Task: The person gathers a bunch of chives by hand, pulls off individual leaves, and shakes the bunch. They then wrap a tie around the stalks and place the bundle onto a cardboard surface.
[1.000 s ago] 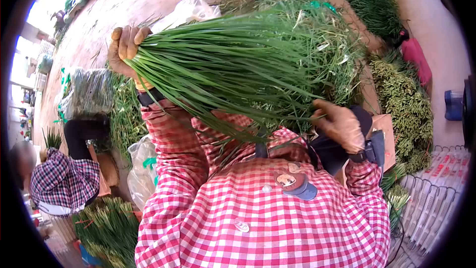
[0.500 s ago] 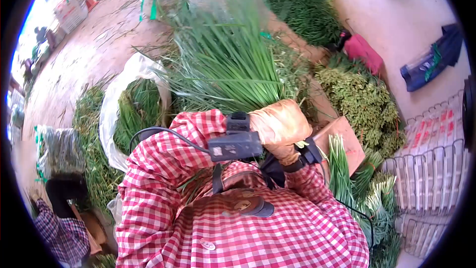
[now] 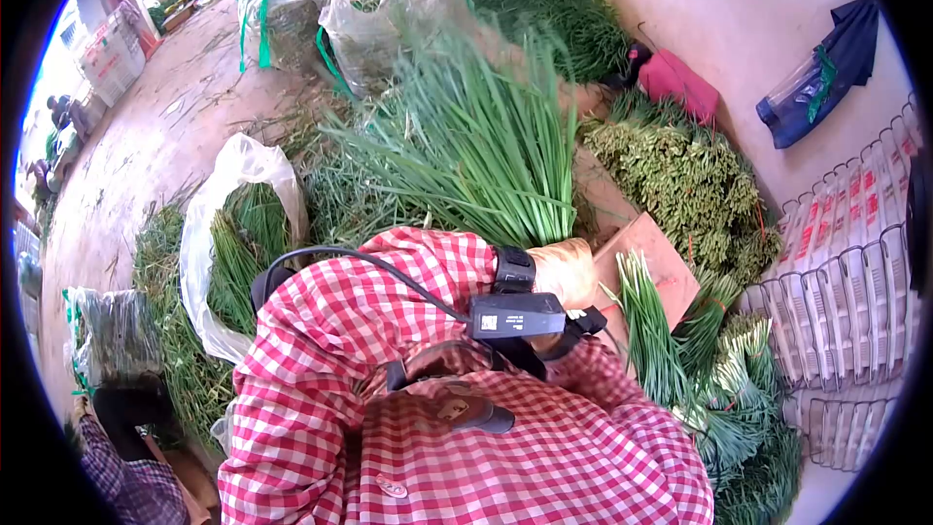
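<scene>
A large fan of long green stalks point(image 3: 496, 146) spreads up and away from my left hand point(image 3: 566, 274). That hand, in a pale orange glove, is closed round the lower ends of the bunch. Just below it is my right hand point(image 3: 550, 342), mostly hidden behind the black box on my left wrist and the sleeves, so its fingers cannot be made out. Right beside the hands, a smaller bunch with white ends point(image 3: 641, 316) leans against a tan board point(image 3: 666, 258).
An open plastic bag point(image 3: 199, 253) of greens stands left, with a wrapped bundle point(image 3: 117, 335) beyond. Filled bags point(image 3: 389, 34) stand ahead. Leafy bundles point(image 3: 680, 175) and white crates point(image 3: 846, 262) are at right. Another person's checked sleeve point(image 3: 146, 486) shows lower left.
The view has shifted. My left hand and the stalks sit lower and the stalks stand more upright. My right hand has dropped further out of sight behind the black box.
</scene>
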### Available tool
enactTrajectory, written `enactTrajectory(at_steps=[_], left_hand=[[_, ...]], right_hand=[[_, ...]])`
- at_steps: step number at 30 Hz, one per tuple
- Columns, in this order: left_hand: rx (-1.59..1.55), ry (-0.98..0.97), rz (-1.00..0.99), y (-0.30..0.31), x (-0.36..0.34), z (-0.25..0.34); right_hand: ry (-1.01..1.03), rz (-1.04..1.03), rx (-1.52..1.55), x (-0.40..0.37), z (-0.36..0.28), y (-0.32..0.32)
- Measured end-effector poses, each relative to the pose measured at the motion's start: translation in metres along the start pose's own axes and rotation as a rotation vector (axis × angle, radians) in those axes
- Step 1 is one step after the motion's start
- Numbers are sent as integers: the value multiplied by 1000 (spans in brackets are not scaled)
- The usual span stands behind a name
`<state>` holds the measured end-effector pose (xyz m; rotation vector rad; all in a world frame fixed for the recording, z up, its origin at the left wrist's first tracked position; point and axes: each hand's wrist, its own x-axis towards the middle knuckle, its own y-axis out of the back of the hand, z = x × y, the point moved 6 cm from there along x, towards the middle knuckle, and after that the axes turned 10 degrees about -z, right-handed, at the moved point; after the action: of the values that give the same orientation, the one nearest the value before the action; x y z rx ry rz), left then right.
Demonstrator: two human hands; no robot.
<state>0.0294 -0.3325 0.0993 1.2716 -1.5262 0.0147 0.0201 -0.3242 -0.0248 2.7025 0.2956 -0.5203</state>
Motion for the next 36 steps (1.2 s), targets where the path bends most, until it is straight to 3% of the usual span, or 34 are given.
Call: enactTrajectory(at_steps=[3, 4, 6, 7, 9, 11, 13, 15, 17, 18, 20, 22, 24, 26, 28, 32, 33, 35, 36], left_hand=[[-502, -822, -212, -18, -29, 23], [-568, -900, -240, -21, -42, 28], [-588, -871, -237, -36, -66, 46], [-582, -828, -231, -43, -77, 52], [-560, -751, -209, -53, -95, 67], [-542, -683, -194, -59, -109, 77], [-514, -624, -173, -65, -124, 79], [-465, -561, -167, -73, -140, 82], [-419, -506, -163, -82, -160, 102], [-386, -474, -179, -92, -169, 119], [-334, -397, -296, -114, -186, 170], [-534, -312, -622, -119, -180, 145], [-859, 47, -340, -95, -154, 89], [-1059, -178, -603, -92, -146, 69], [-1071, -173, -622, -89, -148, 66], [-1158, -93, -682, -87, -140, 63], [-1184, -152, -611, -81, -135, 55], [-1042, -55, -523, -77, -131, 53], [-864, 92, -494, -74, -131, 55]], right_hand=[[5, -269, -40, -33, -25, -18], [-7, -337, -75, -49, -41, -15], [-75, -336, -185, -76, -68, 10], [-201, -254, -424, -83, -75, 24], [-137, -39, -191, -93, -96, 40], [-59, 60, -245, -87, -98, 52], [-38, 110, 367, -62, -86, 56], [401, 376, -468, -38, -124, 66], [350, 334, -1044, -6, -130, 51], [331, 396, -1128, 5, -118, 49], [133, 420, -965, 24, -97, 72], [46, 513, -758, 25, -88, 88], [-77, 554, -642, 30, -70, 95], [-173, 534, -586, 43, -47, 101], [-277, 483, -664, 61, -29, 109], [-152, 388, -884, 73, -50, 111], [16, 444, -814, 71, -74, 111], [345, 545, -658, 63, -111, 109], [460, 476, -665, 65, -121, 103]])
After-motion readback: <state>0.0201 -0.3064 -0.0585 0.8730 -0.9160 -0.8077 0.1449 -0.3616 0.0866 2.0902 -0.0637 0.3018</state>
